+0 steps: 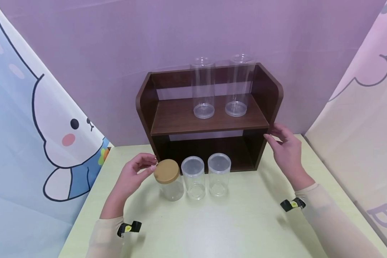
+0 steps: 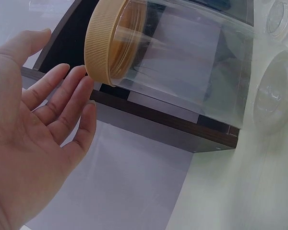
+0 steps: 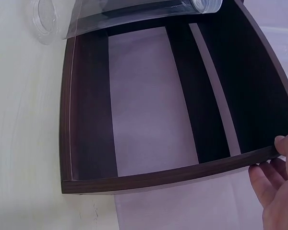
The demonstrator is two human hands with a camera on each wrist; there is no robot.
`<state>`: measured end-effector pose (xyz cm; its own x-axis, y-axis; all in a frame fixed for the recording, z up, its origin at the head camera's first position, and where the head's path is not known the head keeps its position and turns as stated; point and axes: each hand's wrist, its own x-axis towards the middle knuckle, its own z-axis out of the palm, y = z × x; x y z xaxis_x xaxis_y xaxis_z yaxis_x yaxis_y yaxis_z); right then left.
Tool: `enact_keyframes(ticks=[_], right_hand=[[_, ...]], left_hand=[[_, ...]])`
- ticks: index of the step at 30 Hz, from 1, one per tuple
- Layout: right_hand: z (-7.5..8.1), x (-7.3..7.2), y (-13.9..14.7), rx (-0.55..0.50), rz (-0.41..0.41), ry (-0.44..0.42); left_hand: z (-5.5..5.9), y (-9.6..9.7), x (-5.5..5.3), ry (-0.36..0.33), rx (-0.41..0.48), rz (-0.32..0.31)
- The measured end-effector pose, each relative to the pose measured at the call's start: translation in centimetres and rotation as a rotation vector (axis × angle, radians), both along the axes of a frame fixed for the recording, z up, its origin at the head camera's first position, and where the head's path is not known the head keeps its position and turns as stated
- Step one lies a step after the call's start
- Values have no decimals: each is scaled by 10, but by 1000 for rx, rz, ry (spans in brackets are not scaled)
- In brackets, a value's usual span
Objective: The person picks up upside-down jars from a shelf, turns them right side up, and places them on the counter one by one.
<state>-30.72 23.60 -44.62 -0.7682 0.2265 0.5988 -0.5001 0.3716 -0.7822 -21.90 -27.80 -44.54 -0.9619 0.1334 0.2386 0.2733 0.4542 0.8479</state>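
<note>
A dark brown two-tier wooden shelf stands on the table against the backdrop. My right hand grips the front edge of its right side panel, thumb on one side and fingers on the other. Beside the shelf's left side, my left hand is held with fingers loosely bent, close to the gold ribbed lid of a clear jar. Two more clear jars with see-through lids, a middle one and a right one, stand upright in a row with it before the shelf.
Two tall clear cylinders, one near the middle and one further right, stand on the upper tier. The pale table extends in front of the jars. A purple cloth hangs behind, with printed cloths at both sides.
</note>
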Motion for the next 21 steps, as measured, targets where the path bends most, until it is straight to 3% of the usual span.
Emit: enact_keyframes(ticks=[6, 12, 16, 21], right_hand=[[-1, 0, 0, -19, -7, 6], [1, 1, -3, -17, -1, 7], [2, 3, -3, -16, -13, -2], [3, 4, -3, -20, -17, -5]], left_hand=[[4, 5, 0, 10, -15, -8], [17, 16, 4, 50, -46, -43], [32, 30, 0, 102, -30, -108], [52, 54, -14, 170, -9, -213]])
